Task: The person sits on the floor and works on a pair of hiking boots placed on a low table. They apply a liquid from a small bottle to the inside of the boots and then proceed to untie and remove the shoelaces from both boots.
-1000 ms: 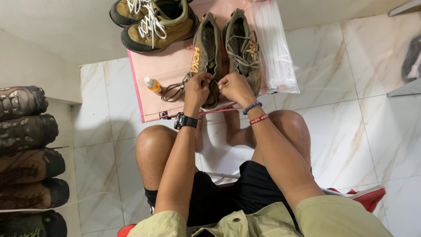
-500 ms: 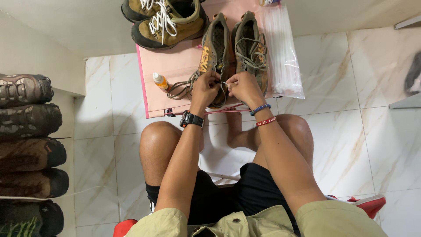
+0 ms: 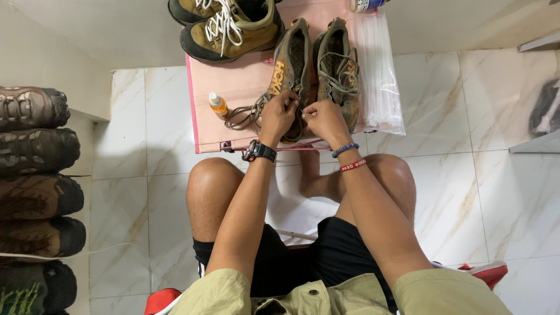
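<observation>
Head view: left hand (image 3: 279, 114) and right hand (image 3: 322, 116) pinch the thin lace (image 3: 245, 114) of a worn mesh shoe (image 3: 290, 64).

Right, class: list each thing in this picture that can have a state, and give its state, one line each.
left hand: pinching a lace
right hand: pinching a lace
left olive shoe: lace loosened, trailing
right olive shoe: laced
small orange-capped bottle: capped, lying on the pink board
tan shoe: white laces threaded

tan laced boots (image 3: 230, 26) | orange-capped bottle (image 3: 217, 104) | clear plastic bag (image 3: 379, 70) | dark boots row (image 3: 35, 192)
</observation>
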